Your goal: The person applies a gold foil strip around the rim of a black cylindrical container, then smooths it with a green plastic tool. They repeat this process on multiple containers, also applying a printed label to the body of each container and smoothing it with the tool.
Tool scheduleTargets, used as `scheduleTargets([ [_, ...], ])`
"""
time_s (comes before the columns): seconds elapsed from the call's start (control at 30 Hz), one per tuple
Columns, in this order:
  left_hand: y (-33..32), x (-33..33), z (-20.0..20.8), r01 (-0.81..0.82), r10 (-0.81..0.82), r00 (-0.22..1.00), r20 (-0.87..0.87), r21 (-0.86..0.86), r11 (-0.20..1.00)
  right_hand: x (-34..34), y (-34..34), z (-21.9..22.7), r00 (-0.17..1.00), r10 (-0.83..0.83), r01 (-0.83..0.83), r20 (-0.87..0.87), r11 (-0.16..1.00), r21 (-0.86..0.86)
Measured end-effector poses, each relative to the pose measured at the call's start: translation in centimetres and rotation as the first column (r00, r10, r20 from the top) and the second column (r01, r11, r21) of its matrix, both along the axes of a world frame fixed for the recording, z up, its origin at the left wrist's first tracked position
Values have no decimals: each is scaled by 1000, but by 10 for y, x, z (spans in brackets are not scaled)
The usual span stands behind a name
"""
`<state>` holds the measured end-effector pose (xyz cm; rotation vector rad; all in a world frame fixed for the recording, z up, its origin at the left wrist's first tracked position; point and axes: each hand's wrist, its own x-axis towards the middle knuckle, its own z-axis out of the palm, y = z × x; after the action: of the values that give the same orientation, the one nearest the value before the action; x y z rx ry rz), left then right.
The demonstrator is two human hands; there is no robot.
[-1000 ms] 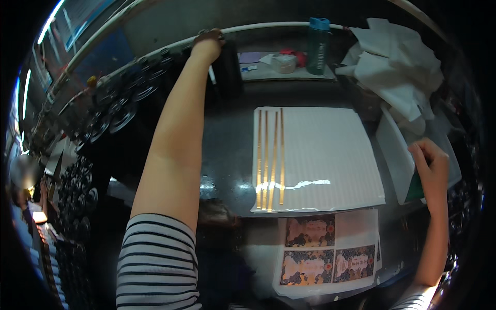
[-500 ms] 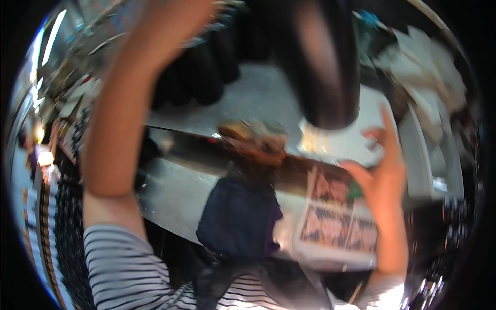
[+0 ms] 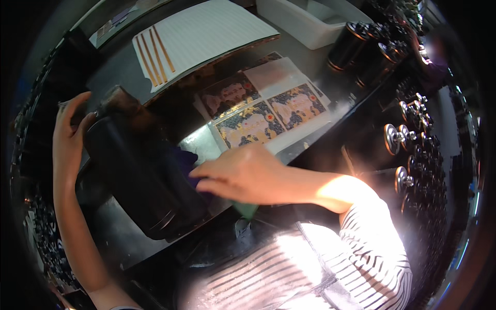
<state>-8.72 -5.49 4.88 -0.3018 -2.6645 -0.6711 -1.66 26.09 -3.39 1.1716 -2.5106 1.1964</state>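
The table [image 3: 126,227] runs slantwise under everything, dark grey with worn, shiny patches. Toward its far side lies a white pad [image 3: 212,39], with a white tray [image 3: 310,41] beyond its right end and patterned prints [image 3: 248,124] on the near side. The cylinder [image 3: 135,173] slants over the near left part of the table, all black, smooth and softly shiny, its lower rim rounded with a thin pale glint. The left hand [image 3: 71,121] is at its upper end, thumb and forefinger apart; whether they grip it I cannot tell. The right hand [image 3: 243,174] is just beside a purple cloth [image 3: 183,159], thumb and forefinger narrowly parted. Gold strips [image 3: 165,50] lie along the pad's left end. A green piece [image 3: 246,209] shows below the right palm; whether it is held is unclear.
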Motion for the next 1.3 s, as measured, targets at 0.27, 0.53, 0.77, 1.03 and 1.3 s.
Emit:
scheduleTargets([
  [0.27,-12,62,1,75,-47,989,-137,209,975,-117,123,-36,919,-394,355,37,862,363],
  [0.53,-1,117,-36,-263,262,963,59,409,874,-224,119,-65,975,-210,211,-79,738,641],
  [0.77,15,115,-48,-262,186,965,185,647,716,-250,109,-67,968,-246,162,51,766,622],
  [1.03,56,101,-58,-330,-225,895,386,911,249,-141,48,-11,856,-391,454,-338,882,129],
  [1.3,66,99,-59,-201,-255,932,259,952,232,-90,15,106,895,-230,285,-382,954,92],
])
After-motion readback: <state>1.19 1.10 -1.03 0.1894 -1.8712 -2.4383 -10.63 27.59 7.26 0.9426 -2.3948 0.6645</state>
